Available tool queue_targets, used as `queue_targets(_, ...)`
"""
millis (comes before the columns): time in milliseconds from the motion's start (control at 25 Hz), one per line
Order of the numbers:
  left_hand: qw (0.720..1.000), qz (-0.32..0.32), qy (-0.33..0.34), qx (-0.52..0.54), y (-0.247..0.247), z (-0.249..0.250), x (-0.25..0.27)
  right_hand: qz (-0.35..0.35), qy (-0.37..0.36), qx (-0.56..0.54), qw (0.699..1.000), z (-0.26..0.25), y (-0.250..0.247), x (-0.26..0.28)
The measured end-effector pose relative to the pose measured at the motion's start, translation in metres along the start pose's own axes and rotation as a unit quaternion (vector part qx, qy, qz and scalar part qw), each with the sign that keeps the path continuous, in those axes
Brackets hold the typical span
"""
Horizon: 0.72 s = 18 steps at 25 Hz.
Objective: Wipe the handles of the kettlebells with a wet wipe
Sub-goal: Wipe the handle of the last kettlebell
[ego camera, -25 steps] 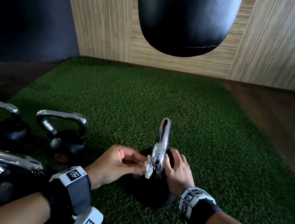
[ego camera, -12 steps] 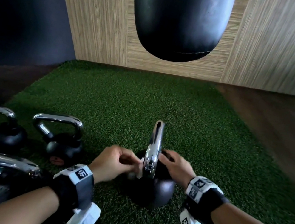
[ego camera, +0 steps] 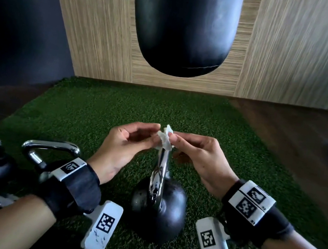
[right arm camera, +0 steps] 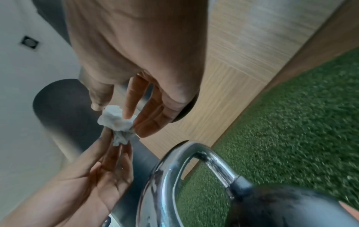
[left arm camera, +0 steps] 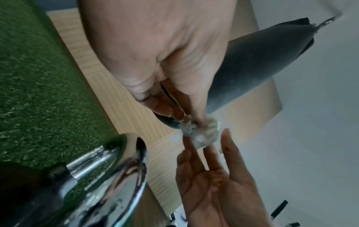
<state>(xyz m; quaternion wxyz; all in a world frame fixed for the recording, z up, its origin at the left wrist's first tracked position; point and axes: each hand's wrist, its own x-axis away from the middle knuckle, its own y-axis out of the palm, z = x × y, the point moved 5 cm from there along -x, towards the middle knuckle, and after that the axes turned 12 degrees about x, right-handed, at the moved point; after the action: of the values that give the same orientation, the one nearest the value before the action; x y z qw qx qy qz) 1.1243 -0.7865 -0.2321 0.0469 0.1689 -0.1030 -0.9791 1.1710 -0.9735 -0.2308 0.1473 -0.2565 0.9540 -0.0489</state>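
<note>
White wet wipe (ego camera: 165, 138) pinched between both hands.
Left hand (ego camera: 124, 146) and right hand (ego camera: 198, 159) fingertips hold it crumpled, directly above the kettlebell's chrome handle (ego camera: 159, 174).

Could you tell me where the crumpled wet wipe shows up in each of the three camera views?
Head: wet wipe at centre, pinched between both hands' fingertips above the chrome handle.
Left wrist: right of centre, between the two hands.
Right wrist: left of centre, between the fingertips.
Shared landmark: the chrome handle, below the wipe in every view.
</note>
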Motion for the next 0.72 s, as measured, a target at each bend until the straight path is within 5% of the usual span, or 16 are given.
queue_targets(320,0.98,-0.134,-0.024,-0.146,0.016,-0.003,-0.002,0.02,0.057,-0.129,0.99,0.032,-0.015,-0.009)
queue_targets(400,0.96,-0.097,-0.002,-0.263,0.002,-0.017,-0.006,0.07,0.099,-0.13,0.984,0.051,-0.026,-0.012)
queue_targets(480,0.93,-0.034,-0.048,-0.363,-0.022,-0.042,-0.005,0.123,0.159,-0.096,0.975,0.079,-0.034,-0.014)
queue_targets(600,0.869,-0.167,-0.203,-0.42,-0.039,-0.107,0.02,0.165,0.219,0.053,0.96,0.123,-0.031,-0.02)
queue_targets(720,0.846,-0.252,-0.158,-0.443,-0.02,-0.137,0.04,0.151,0.215,0.121,0.957,0.142,-0.009,-0.029)
